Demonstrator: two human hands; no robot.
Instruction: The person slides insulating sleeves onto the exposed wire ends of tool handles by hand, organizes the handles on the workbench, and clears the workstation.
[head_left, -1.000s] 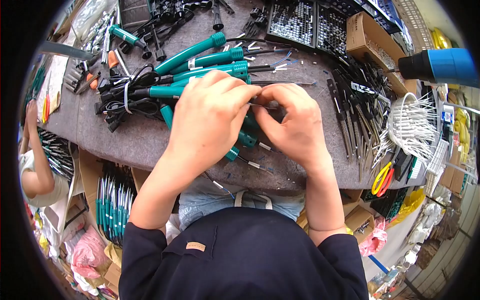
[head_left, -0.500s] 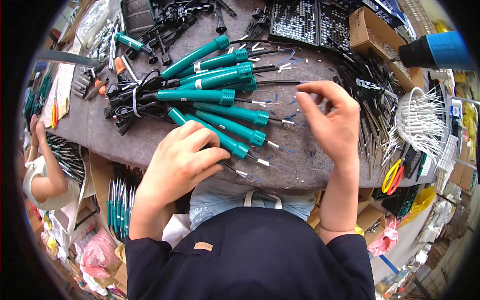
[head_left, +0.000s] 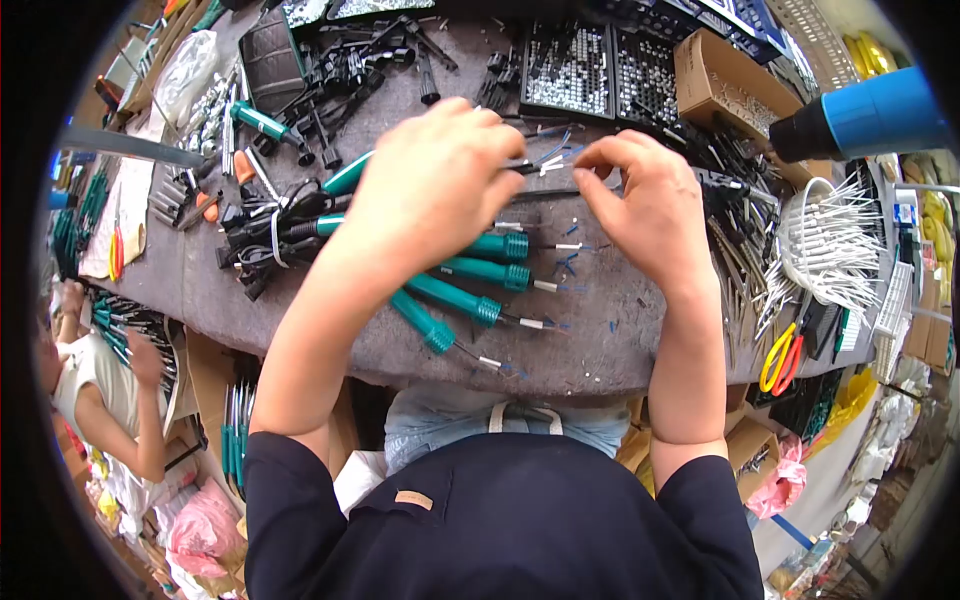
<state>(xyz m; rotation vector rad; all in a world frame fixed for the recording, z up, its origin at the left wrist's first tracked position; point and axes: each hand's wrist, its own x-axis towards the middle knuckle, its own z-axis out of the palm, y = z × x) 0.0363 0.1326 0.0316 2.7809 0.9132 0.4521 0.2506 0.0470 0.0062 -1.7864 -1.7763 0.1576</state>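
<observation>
Several green tubular handles (head_left: 465, 298) lie fanned out on the grey table, with thin wires and white sleeves (head_left: 532, 323) at their right ends. Their black cables (head_left: 268, 235) are bundled with a white tie at the left. Over the upper handles, my left hand (head_left: 440, 175) is closed, its fingertips at a dark cable near white sleeves; what it pinches is too small to make out. My right hand (head_left: 640, 200) is to the right, its thumb and forefinger close together at the end of the thin wires; whether it grips them is unclear.
A blue-and-black tool (head_left: 860, 115) juts in at the right. Behind are black trays (head_left: 567, 72) of small metal parts and a cardboard box (head_left: 730, 85). A basket of white sticks (head_left: 825, 240) and yellow-red scissors (head_left: 780, 360) sit at the right. A co-worker (head_left: 105, 400) is at the left.
My left hand has moved up and right from the lower handles to the upper cables. My right hand has shifted slightly left and up, its fingertips now near the wires.
</observation>
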